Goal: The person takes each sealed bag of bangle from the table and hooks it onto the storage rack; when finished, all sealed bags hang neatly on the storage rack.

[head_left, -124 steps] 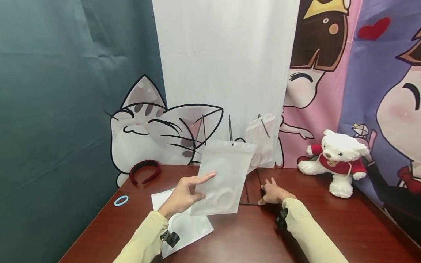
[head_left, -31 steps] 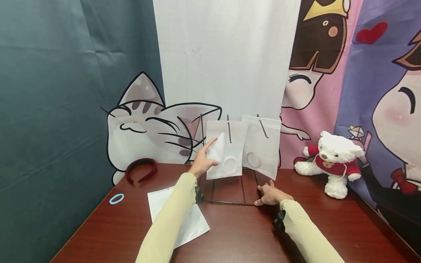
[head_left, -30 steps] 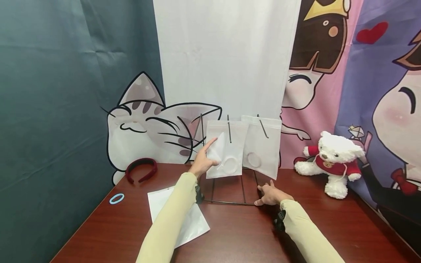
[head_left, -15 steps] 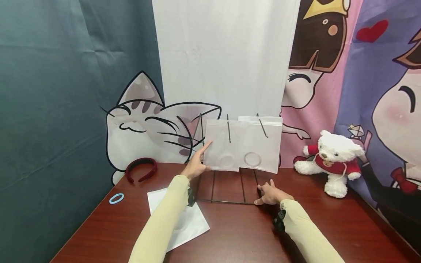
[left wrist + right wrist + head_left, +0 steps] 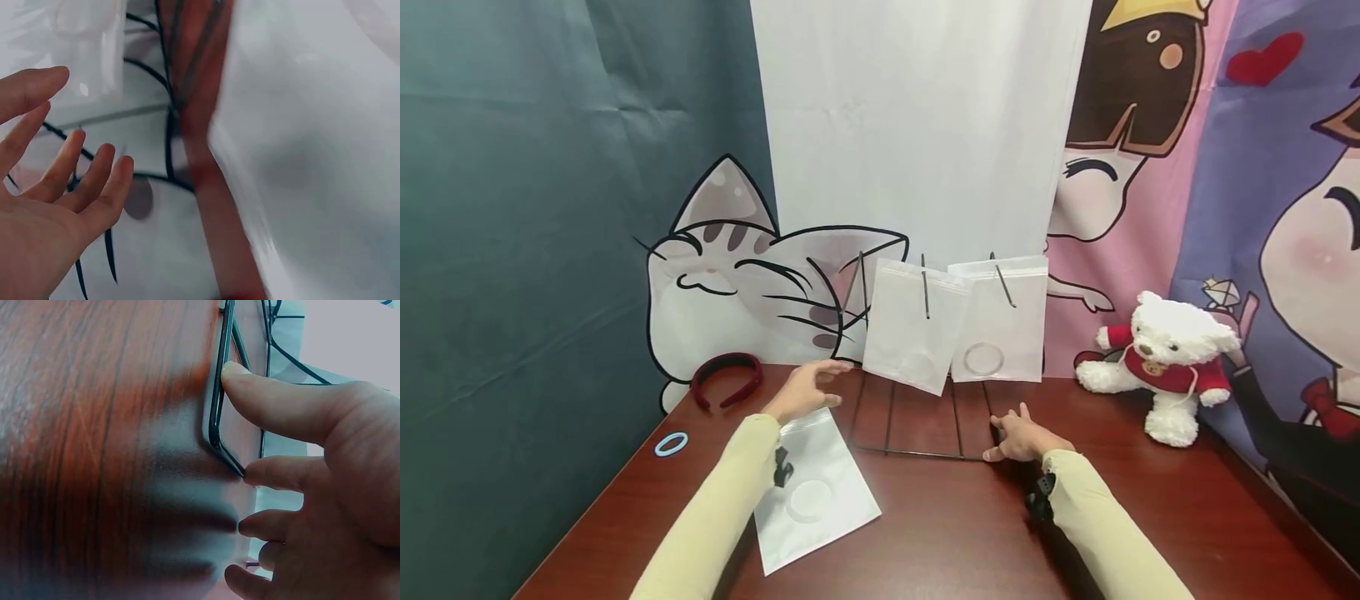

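Note:
My left hand (image 5: 805,392) is off the hanging bags, fingers spread and holding nothing, above the table's left half. Below it lies a white zip bag (image 5: 835,500) with a ring shape showing through. On the black wire rack (image 5: 917,454), one white zip bag (image 5: 910,333) hangs tilted from the middle hook and another (image 5: 1000,325) hangs straighter from the right hook; a ring shows low in the right one. The left hook (image 5: 862,283) bears no bag. My right hand (image 5: 1022,435) grips the rack's front right corner, thumb (image 5: 250,381) on the front bar.
A dark red headband (image 5: 727,379) and a light blue ring (image 5: 671,444) lie on the table's left side. At the back right sits a white teddy bear (image 5: 1165,358) in a red top. Printed curtains (image 5: 917,125) stand behind the table.
My left hand brought a bag up to the middle hook, let it go and drew back left and down. That bag now hangs tilted. My right hand stays at the rack's corner.

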Available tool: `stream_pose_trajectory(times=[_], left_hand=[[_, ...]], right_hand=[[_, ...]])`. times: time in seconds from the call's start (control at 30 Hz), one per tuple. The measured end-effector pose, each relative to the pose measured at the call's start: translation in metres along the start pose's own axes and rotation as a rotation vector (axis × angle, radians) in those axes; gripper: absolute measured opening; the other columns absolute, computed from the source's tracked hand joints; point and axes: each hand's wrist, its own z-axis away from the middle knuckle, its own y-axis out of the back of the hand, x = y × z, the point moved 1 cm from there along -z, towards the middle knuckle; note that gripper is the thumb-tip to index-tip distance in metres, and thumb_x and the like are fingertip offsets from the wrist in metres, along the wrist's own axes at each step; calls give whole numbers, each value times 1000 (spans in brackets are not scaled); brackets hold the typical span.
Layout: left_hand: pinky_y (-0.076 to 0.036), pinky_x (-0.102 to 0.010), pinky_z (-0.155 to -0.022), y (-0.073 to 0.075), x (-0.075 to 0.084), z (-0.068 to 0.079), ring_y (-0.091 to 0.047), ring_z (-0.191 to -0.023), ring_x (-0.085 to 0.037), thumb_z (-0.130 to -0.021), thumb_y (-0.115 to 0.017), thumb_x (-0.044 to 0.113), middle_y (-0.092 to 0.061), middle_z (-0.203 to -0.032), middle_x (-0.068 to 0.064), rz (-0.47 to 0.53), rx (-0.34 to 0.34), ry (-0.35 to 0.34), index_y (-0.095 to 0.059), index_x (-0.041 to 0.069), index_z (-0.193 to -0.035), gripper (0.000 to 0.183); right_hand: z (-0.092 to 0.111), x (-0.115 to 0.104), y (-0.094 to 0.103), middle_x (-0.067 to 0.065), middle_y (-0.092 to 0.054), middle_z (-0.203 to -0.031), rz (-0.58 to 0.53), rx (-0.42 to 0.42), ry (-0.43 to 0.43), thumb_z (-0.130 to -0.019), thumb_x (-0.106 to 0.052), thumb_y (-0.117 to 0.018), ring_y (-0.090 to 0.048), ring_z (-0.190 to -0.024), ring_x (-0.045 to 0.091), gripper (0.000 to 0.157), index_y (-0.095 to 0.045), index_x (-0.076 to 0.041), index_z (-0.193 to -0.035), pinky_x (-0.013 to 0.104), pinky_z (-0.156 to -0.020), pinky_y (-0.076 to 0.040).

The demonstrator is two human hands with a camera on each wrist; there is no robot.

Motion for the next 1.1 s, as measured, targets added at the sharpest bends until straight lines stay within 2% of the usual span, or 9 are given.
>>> stream_pose_trajectory(times=[0.07,0.2,0.47,0.57,0.77,0.87,1.0,1.1], left_hand=[[-47,-53,-109,9,-8,9,-55,-132,-40,-81,-75,-4,-64,-138,-13,-40,4,-7,-66,11,-129,51],[-43,-58,-111,27,-24,30,-54,-131,-43,-85,-73,-2,-65,-135,-19,-97,-4,31,-67,7,-126,43],[-52,-57,-98,54,-50,66,-55,-123,-45,-85,-75,8,-60,-132,-28,-303,-71,223,-66,2,-124,41],[-52,-59,-96,59,-55,75,-56,-120,-46,-84,-75,10,-60,-130,-30,-337,-75,257,-65,1,-123,41],[-49,-63,-98,63,-60,85,-53,-122,-47,-85,-75,10,-58,-131,-31,-284,-51,272,-66,2,-123,40],[-49,-62,-98,65,-62,88,-51,-125,-49,-84,-75,9,-57,-132,-31,-225,-37,267,-65,1,-123,41],[-53,-54,-94,67,-69,92,-52,-122,-45,-83,-75,8,-59,-130,-29,-112,-13,264,-65,0,-123,42],[-53,-45,-89,70,-76,94,-54,-110,-36,-85,-75,10,-61,-122,-26,-13,-22,251,-66,0,-124,41]], right_hand=[[-1,-1,1,42,-38,-148,5,3,2,-84,-27,-81,-3,-147,63,78,-46,10,-143,70,-119,-17],[-2,-2,1,41,-39,-149,1,0,-5,-83,-26,-81,-2,-147,62,78,-46,10,-143,69,-119,-15],[-2,-1,1,41,-36,-150,-18,-3,-9,-84,-27,-81,-2,-148,60,79,-45,9,-145,69,-120,-15],[-1,0,1,41,-35,-151,-22,-1,-13,-84,-28,-81,-2,-148,60,79,-45,8,-145,70,-119,-16],[-1,3,-1,37,-42,-149,-15,14,-3,-83,-26,-81,-3,-148,61,77,-47,9,-143,70,-119,-15],[-1,3,-1,38,-42,-148,-10,18,-2,-84,-26,-81,-3,-147,62,77,-47,10,-143,70,-119,-15],[0,2,0,40,-41,-147,-17,20,2,-83,-26,-81,-3,-147,62,77,-48,10,-143,70,-119,-16],[1,1,1,39,-42,-147,-15,19,6,-83,-26,-81,-4,-147,62,77,-47,10,-143,70,-119,-16]])
